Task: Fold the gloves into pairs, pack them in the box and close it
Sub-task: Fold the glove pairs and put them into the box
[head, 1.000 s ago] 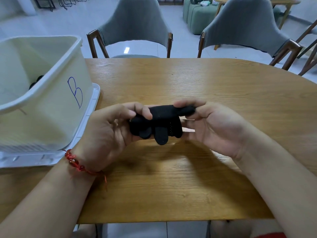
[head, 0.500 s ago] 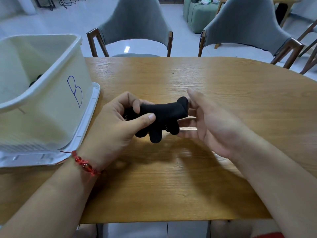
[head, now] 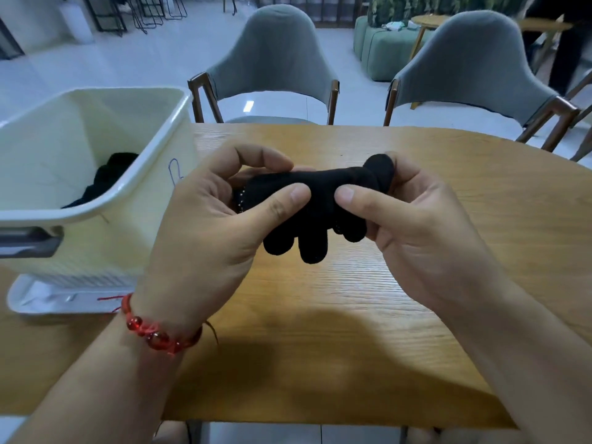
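Your left hand [head: 205,213] and right hand [head: 413,219] pinch a folded pair of black gloves [head: 307,203] above the table [head: 320,315]. Dark gloves [head: 105,177] already lie in the box [head: 134,219]. This pair and the closing remain.

Folded pair of black knit gloves [head: 315,200], bundled lengthwise and held above the table at centre; rounded fingertips hang toward 6 o'clock, pale dotted grip visible at its 9 o'clock end. Cream plastic box [head: 134,219], open-topped, at 9 o'clock, contains more black gloves [head: 105,177].
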The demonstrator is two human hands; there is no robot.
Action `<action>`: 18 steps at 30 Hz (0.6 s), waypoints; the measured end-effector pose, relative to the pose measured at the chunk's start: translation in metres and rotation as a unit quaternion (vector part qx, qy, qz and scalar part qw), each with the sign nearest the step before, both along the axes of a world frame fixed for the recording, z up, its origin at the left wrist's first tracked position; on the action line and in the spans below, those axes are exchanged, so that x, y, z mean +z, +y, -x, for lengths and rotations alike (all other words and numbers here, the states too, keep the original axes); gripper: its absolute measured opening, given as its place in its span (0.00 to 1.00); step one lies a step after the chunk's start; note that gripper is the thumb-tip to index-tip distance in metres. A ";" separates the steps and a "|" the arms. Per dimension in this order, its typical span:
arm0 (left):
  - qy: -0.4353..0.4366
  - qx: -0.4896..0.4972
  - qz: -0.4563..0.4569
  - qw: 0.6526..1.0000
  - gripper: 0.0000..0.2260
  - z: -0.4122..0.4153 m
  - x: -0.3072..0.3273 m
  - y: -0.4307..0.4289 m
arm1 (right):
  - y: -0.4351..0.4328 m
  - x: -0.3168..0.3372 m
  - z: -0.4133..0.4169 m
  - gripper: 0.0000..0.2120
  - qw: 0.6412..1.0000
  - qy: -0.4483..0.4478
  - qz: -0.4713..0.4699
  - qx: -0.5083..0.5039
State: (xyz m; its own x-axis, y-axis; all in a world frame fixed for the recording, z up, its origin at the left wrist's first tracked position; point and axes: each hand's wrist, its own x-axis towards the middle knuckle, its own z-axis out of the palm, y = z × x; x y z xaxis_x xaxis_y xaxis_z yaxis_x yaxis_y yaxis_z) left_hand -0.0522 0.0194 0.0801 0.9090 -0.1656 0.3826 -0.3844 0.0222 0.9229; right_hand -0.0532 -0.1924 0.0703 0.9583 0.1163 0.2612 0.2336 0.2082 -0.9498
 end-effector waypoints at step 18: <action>-0.087 0.283 -0.048 0.954 0.10 0.014 0.051 0.130 | 0.142 0.082 -0.052 0.12 0.983 -0.112 0.142 0.036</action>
